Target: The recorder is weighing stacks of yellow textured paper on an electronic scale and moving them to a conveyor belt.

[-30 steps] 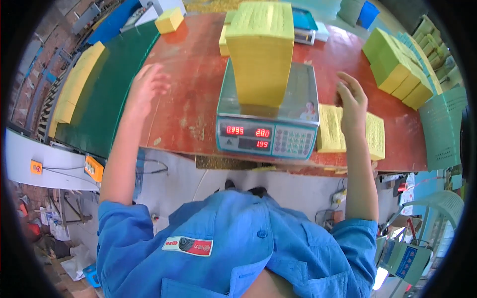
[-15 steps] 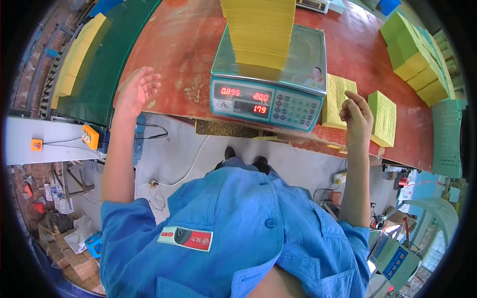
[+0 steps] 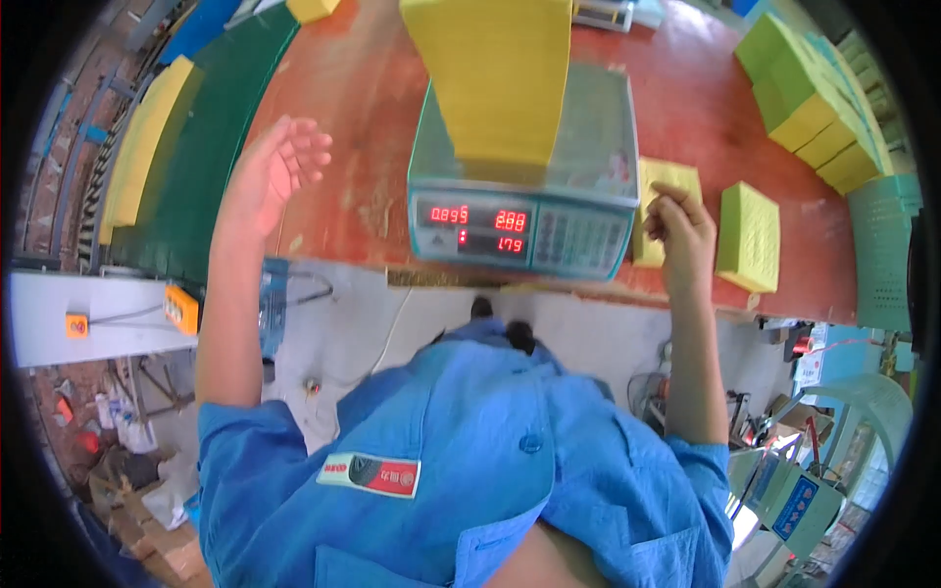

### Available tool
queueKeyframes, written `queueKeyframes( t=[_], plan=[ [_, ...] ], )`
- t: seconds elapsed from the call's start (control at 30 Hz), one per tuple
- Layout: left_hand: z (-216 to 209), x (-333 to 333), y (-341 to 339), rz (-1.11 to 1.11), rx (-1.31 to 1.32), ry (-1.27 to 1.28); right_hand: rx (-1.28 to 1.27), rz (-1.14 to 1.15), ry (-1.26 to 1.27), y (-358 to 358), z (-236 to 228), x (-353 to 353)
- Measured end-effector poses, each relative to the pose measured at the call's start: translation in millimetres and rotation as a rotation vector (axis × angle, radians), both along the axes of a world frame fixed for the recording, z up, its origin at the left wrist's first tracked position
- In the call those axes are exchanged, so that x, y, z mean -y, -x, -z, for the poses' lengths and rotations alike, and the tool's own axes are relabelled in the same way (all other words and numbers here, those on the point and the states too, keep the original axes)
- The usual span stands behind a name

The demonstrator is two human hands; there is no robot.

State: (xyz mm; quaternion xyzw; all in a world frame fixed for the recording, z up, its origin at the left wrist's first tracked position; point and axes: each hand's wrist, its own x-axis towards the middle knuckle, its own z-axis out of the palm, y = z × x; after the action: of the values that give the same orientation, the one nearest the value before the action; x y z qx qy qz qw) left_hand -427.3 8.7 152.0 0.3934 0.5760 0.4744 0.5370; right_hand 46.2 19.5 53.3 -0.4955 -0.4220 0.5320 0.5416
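Observation:
A weighing scale (image 3: 588, 122) with lit red digits stands on the red table (image 3: 333, 88). On its pan rises a tall yellow stack (image 3: 490, 88), which looked layered like sheets of paper in the earlier frame. My left hand (image 3: 279, 171) is raised left of the scale, its fingers loosely bent, apart and holding nothing. To the scale's right, my right hand (image 3: 683, 230) has its fingers curled in a pinch; whether anything small is between them is hidden. Behind that hand, by the scale's side, lies a yellow embossed block (image 3: 676, 181), with a second yellow block (image 3: 749, 235) further right.
More yellow stacks (image 3: 804, 108) are piled at the table's far right. A green surface (image 3: 211, 127) adjoins the table on the left, with a long yellow stack (image 3: 147, 147) on it. A teal perforated container (image 3: 885, 250) stands at the right edge.
The view has shifted a little, so the scale sits slightly lower and further left. My right hand has moved slightly left in the picture. The stack remains on the scale.

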Motion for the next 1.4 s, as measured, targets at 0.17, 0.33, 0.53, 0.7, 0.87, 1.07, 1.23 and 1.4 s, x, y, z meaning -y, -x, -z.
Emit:
queueKeyframes(
  t=[0.17,0.33,0.53,0.7,0.87,1.07,1.23,1.4],
  plan=[
    [-43.2,-87.8,-24.6,0.099,0.144,-0.089,0.052,-0.051,-0.163,36.2,-18.8,-86.2],
    [-89.9,-178.7,-94.3,0.417,-0.046,0.041,0.01,-0.095,-0.063,112.3,-22.2,-214.4],
    [-86.9,-159.6,-120.7,0.578,-0.049,0.225,-0.077,-0.065,-0.206,144.7,4.6,-169.0],
    [-83.0,-131.6,-105.5,0.709,0.023,0.353,0.173,0.182,-0.359,121.0,14.3,-63.0],
    [-82.4,-141.2,-118.6,0.733,0.041,0.447,-0.296,-0.031,0.111,101.8,22.9,45.8],
    [-82.4,-136.7,-135.3,0.778,0.082,0.441,-0.915,-0.277,0.175,129.7,41.3,39.4],
    [-85.4,-118.2,-166.9,0.725,0.086,0.352,-0.728,-0.184,0.24,88.8,11.4,37.3],
    [-78.1,-137.2,-240.0,0.542,0.22,0.042,-0.407,-0.092,0.113,-29.0,-18.2,-24.5]
  ],
)
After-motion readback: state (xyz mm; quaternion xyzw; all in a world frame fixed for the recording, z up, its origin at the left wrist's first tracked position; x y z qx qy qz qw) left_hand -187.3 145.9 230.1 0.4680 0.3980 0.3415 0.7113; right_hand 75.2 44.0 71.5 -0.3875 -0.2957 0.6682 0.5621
